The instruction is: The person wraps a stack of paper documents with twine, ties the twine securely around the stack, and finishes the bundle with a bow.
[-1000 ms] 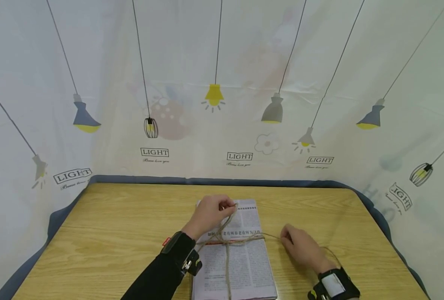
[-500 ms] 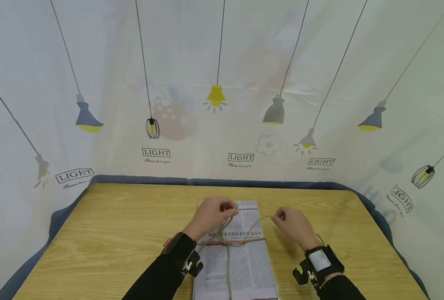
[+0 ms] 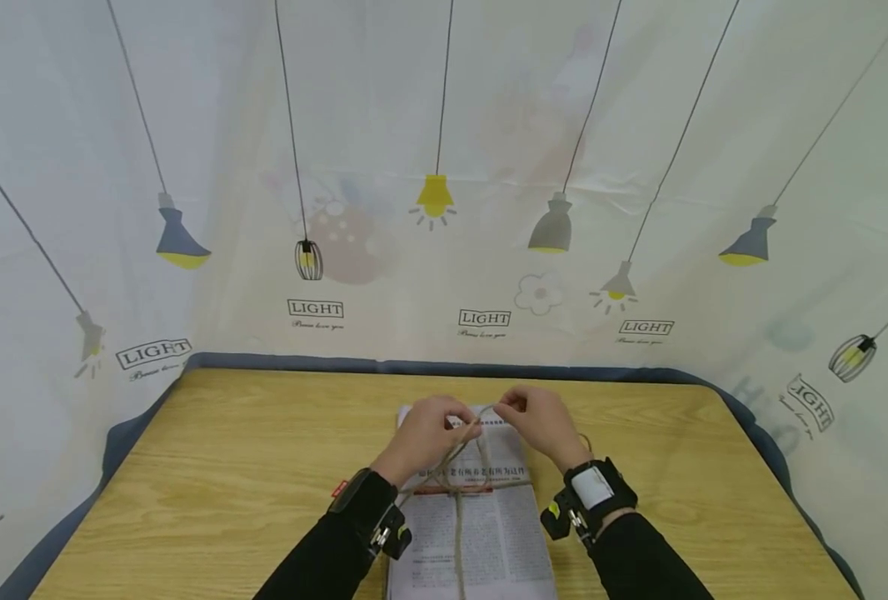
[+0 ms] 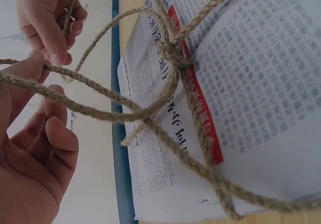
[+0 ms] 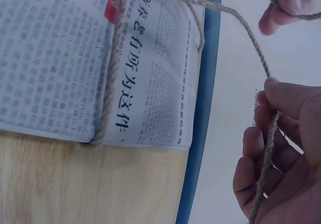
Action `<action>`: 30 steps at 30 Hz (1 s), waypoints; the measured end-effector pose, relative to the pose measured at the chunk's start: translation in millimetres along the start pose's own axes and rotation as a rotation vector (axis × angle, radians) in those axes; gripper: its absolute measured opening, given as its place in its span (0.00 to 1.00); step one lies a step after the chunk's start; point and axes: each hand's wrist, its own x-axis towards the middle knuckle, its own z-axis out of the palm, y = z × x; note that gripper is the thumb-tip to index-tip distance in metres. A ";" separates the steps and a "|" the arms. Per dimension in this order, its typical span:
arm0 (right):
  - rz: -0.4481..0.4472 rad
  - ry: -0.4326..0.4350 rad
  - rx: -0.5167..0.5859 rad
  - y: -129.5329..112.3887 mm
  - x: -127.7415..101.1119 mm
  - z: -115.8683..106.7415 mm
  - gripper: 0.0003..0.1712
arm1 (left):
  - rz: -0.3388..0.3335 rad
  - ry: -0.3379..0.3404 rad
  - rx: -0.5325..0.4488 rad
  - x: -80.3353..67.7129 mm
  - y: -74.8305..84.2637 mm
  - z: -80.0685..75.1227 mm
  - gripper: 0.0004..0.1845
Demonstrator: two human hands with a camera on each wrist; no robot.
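While the newspaper bundle [image 3: 470, 508] lies lengthwise on the counter [image 3: 226, 467] just below both wrists, the left hand [image 3: 429, 429] and right hand [image 3: 537, 421] each pinch a twine [image 3: 468, 450] end above its far edge, fingertips almost meeting.

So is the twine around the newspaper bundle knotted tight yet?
Not yet: the twine forms an open loop above the newspaper bundle.

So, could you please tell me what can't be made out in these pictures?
- Head view: the near end of the newspaper bundle is cut off by the bottom edge.
- Head view: the left hand and right hand cover where they pinch the twine.
- Head view: the newspaper print is too small to read.
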 end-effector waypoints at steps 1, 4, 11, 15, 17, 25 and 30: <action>-0.002 -0.003 0.015 -2.1 0.1 -0.1 0.08 | -0.010 -0.002 -0.009 0.0 -0.1 0.3 0.08; -0.010 -0.012 0.035 -6.4 0.3 -0.3 0.08 | -0.036 -0.008 -0.032 0.1 -0.6 0.9 0.09; -0.030 -0.037 0.023 -4.4 0.9 1.5 0.06 | -0.030 0.015 -0.014 0.5 -0.9 2.7 0.07; -0.021 -0.049 0.014 0.2 0.7 4.9 0.05 | -0.035 0.023 0.019 1.5 -0.8 3.4 0.08; -0.026 -0.049 0.030 0.5 1.0 6.7 0.05 | -0.035 0.024 0.027 1.8 -1.3 3.7 0.09; -0.087 -0.073 0.077 -6.9 2.5 11.1 0.04 | -0.032 -0.016 -0.012 -1.2 -3.0 4.1 0.10; -0.092 -0.084 0.088 -7.8 3.1 13.0 0.04 | -0.022 -0.014 -0.001 -1.4 -2.7 3.5 0.11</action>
